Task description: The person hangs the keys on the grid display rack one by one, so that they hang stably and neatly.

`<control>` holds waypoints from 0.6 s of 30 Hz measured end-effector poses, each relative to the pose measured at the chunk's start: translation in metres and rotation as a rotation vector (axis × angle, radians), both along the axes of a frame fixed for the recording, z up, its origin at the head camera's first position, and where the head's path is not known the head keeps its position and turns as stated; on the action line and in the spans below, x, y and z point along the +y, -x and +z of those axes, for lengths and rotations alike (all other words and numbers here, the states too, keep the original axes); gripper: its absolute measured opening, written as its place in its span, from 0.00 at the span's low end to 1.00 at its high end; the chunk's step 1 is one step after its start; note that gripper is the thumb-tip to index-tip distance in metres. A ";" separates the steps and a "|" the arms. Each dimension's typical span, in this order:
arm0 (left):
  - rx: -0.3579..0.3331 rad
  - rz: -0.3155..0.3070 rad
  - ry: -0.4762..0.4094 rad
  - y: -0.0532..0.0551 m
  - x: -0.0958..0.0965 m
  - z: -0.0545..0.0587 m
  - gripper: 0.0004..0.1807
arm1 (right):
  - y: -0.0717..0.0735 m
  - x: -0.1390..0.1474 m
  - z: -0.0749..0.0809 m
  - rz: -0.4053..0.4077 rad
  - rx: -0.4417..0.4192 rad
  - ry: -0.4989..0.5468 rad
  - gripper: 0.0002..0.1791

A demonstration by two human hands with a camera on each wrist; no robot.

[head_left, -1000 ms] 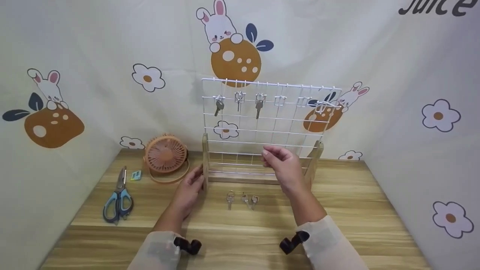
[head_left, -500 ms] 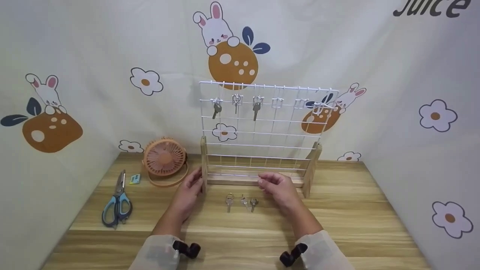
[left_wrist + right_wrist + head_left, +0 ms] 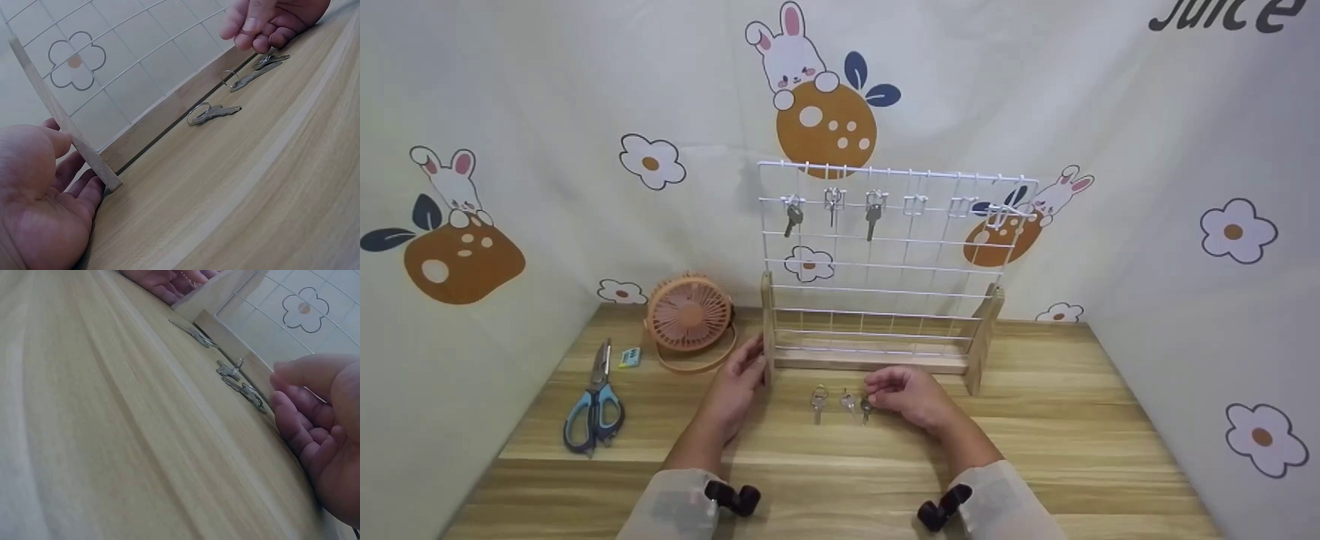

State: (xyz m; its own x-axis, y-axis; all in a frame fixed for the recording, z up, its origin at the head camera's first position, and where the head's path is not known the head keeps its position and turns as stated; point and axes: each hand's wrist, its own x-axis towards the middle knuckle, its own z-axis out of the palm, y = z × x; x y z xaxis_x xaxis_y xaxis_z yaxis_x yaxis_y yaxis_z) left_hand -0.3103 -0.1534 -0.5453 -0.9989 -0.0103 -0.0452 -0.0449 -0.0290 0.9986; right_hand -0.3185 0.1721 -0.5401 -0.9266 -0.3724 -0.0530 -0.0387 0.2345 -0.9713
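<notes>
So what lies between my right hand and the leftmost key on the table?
The middle key and the rightmost key, as the head and right wrist views show.

The right hand partly covers the key at its fingertips; whether they touch is unclear. Left of the left hand, print on a small blue item is too small to read. The right wrist view's top edge crops the left hand.
</notes>
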 end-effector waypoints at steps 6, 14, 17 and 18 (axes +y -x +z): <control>0.012 -0.005 -0.007 -0.001 0.000 0.001 0.30 | -0.002 0.000 0.001 0.057 0.061 -0.078 0.20; 0.013 -0.015 -0.006 -0.003 -0.001 0.000 0.31 | -0.003 -0.002 0.000 0.081 0.141 -0.180 0.20; 0.009 -0.003 0.001 -0.002 -0.001 0.001 0.30 | -0.003 -0.003 0.000 0.077 0.162 -0.207 0.17; 0.011 0.000 0.003 -0.002 0.000 0.001 0.30 | -0.003 -0.003 -0.001 0.075 0.170 -0.216 0.16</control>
State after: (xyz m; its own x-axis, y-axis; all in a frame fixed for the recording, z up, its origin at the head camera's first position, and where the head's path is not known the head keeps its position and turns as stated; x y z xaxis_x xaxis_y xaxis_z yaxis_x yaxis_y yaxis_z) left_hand -0.3082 -0.1537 -0.5444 -0.9994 -0.0101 -0.0339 -0.0336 -0.0264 0.9991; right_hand -0.3153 0.1689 -0.5406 -0.8994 -0.4368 0.0150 -0.2215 0.4260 -0.8772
